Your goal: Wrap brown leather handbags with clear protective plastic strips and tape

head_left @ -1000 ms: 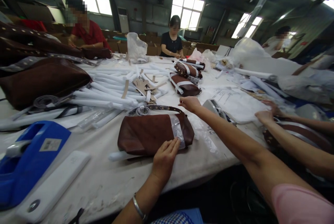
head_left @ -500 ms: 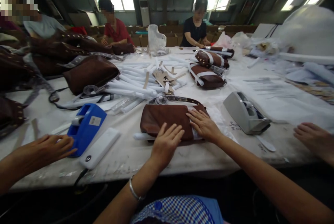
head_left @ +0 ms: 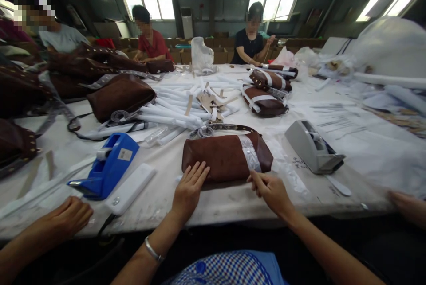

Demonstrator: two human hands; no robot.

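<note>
A brown leather bag (head_left: 216, 154) lies on its side in front of me, with a shiny whitish strip (head_left: 250, 153) across its right part. My left hand (head_left: 189, 183) is flat on the bag's lower left, fingers stretched out. At the strip's lower end, my right hand (head_left: 271, 189) is closed with its fingertips pinched at the bag's front edge; what lies between them is hidden. A studded strap (head_left: 233, 127) and a wrapped coil (head_left: 205, 131) rest behind the bag.
A blue tape dispenser (head_left: 111, 165) and a white oblong device (head_left: 131, 187) stand left; a grey tape dispenser (head_left: 313, 147) stands right. Co-workers' hands appear at far left (head_left: 66, 220) and far right (head_left: 408, 205). White rolls (head_left: 176, 114) and several brown bags (head_left: 121, 94) lie beyond.
My right hand has drawn back from the bag's top to its front edge and closed, uncovering the strip. My left hand slid left. The co-worker's left-side hand moved off the blue dispenser.
</note>
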